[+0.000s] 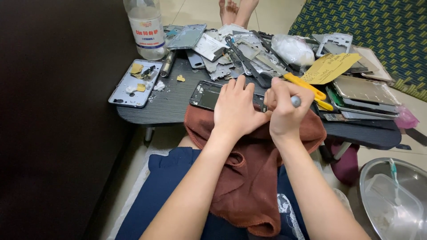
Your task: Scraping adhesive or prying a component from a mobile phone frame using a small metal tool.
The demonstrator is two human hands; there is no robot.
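Left hand point(235, 109) presses flat, fingers spread, on a phone frame point(209, 94) atop a brown towel point(249, 178); right hand point(287, 111) clenches a grey-tipped tool point(296, 101) at the counter point(173, 104).

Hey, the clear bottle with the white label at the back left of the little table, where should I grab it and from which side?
Probably the clear bottle is best gripped round its straight body at the label, coming from the left, where the side is open. It stands upright, and phone parts crowd its right. Its top is out of view. The left hand is nearer than the right hand, which holds a tool.
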